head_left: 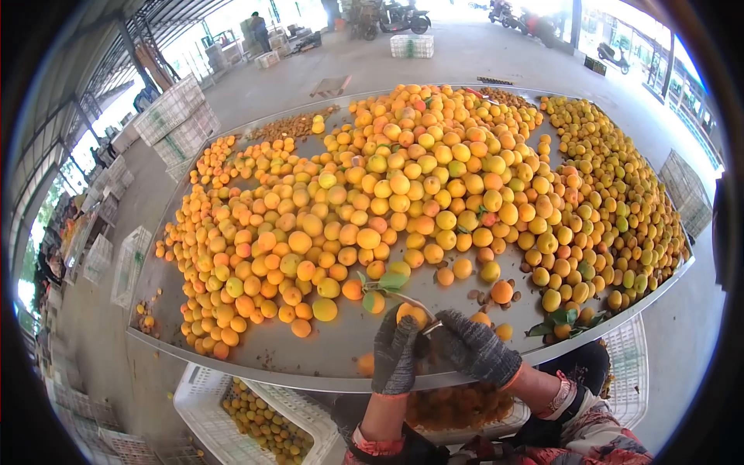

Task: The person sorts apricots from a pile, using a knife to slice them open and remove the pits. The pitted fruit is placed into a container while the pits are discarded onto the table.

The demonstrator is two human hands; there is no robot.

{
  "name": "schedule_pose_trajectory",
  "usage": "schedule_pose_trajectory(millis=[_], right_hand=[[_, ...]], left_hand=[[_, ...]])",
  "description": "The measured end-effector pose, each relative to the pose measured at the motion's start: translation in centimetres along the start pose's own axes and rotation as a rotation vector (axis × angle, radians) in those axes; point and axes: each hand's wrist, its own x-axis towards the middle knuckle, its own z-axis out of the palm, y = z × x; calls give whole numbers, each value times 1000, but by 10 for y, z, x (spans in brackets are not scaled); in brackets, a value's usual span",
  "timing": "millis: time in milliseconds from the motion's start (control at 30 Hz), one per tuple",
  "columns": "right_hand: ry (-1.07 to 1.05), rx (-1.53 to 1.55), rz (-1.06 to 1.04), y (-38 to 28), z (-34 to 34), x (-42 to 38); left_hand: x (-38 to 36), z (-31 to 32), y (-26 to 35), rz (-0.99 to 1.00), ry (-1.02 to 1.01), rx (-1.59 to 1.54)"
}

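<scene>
At the front edge of a metal table (pixel 356 329) heaped with orange-yellow fruit, both hands wear dark grey knitted gloves. My left hand (pixel 395 353) has its fingers closed round an orange fruit (pixel 412 315). A twig with green leaves (pixel 385 284) extends from beside that fruit toward the upper left. My right hand (pixel 474 347) is closed just to the right, its fingertips at a thin, shiny curved metal piece (pixel 432 327) that touches the fruit's right side. The palm side of the right hand is hidden. A large pile of fruit (pixel 403 178) rises beyond the hands.
Smaller greenish-yellow fruit (pixel 620 209) covers the table's right side. White crates stand below the front edge, one with fruit (pixel 190 395) at left, another (pixel 632 364) at right. Stacked crates (pixel 178 116) stand at back left. A person (pixel 259 32) and scooters (pixel 407 17) are far behind.
</scene>
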Motion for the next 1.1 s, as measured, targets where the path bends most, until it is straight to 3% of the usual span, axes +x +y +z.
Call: schedule_pose_trajectory(millis=[67, 200, 267, 333, 400, 500, 567, 600, 733, 800, 867, 900, 933, 1000, 1033, 1067, 1100], right_hand=[[-67, 188, 203, -9, 2, 7], [-2, 321, 327, -22, 2, 13], [-51, 686, 502, -20, 1, 9], [-92, 577, 411, -11, -2, 6], [-127, 465, 323, -15, -10, 11], [-181, 451, 427, -33, -33, 24], [-250, 183, 142, -31, -36, 23], [-251, 184, 143, -30, -30, 20], [-63, 62, 106, -18, 9, 3], [-8, 84, 72, -7, 25, -2], [-126, 763, 493, 10, 36, -12], [-138, 772, 483, 8, 27, -8], [-195, 581, 373, 1, 8, -1], [-291, 204, 146, -8, -19, 8], [-405, 364, 322, 1, -17, 8], [-416, 373, 307, 4, -16, 10], [-371, 61, 50, 4, -17, 11]], left_hand=[[0, -3, -1, 33, 11, -75], [1, -8, -1, 70, -31, -129], [0, -12, 4, 78, -62, -140], [-5, -19, 17, -99, -126, 9], [-6, -24, 21, -98, -159, 42], [-6, -23, 18, -49, -208, 38], [-8, -18, 13, -2, -217, 2], [-10, -13, 9, 39, -159, -79], [-6, -5, -8, 155, 11, -132], [-5, -8, -9, 164, -4, -24], [-6, -16, 4, 171, 1, 94], [-7, -18, 21, -1, -105, 134], [-7, -20, 31, -174, -209, 171], [-4, -27, 26, -117, -272, 87], [-4, -27, 24, -85, -289, 89], [-3, -25, 22, -53, -305, 92], [-4, -23, 21, -43, -289, 97]])
